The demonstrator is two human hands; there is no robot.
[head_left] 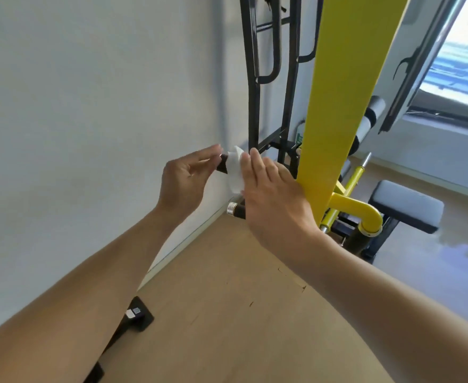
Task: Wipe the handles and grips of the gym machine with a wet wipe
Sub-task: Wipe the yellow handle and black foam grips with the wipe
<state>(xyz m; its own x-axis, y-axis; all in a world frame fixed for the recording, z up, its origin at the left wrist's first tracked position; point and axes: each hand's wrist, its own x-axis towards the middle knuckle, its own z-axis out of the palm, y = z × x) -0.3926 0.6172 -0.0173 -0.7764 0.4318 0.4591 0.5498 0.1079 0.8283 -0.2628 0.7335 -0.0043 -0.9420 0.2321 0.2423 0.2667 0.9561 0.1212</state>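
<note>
A thin, limp white wipe (235, 172) is held near centre against a dark handle (222, 166). The handle end is pinched by the left hand (184, 179) at nine o'clock; flat right hand (275, 194) fingers press the wipe at three o'clock. The wipe is judged light, best bunched around the rigid grip.

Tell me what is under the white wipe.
The wipe drapes over a dark handle gripped by the left hand. Only its capped end shows; the rest is covered by the wipe and right hand.
</note>
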